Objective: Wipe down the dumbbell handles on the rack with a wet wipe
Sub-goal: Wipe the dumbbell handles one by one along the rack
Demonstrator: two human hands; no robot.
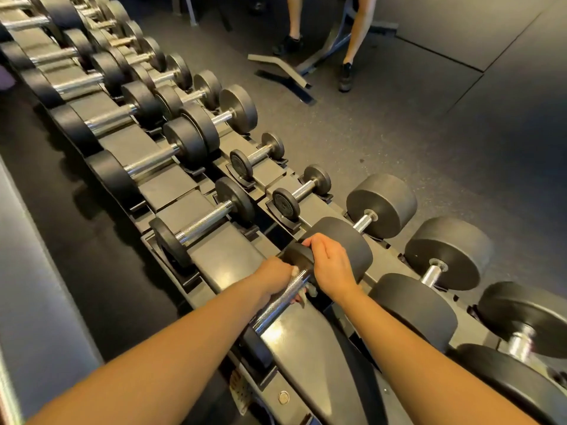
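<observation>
Rack edge: left hand wipes handle.

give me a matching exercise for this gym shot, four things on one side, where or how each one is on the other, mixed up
Things:
1. left hand
2. right hand
3. wet wipe
4. bench frame

Places or states:
A. on the floor beyond the rack
B. resting on the dumbbell's far weight head
C. wrapped around the knurled handle
D. white, bunched between hand and handle

Pairs: 1-C, 2-B, 3-D, 4-A
</observation>
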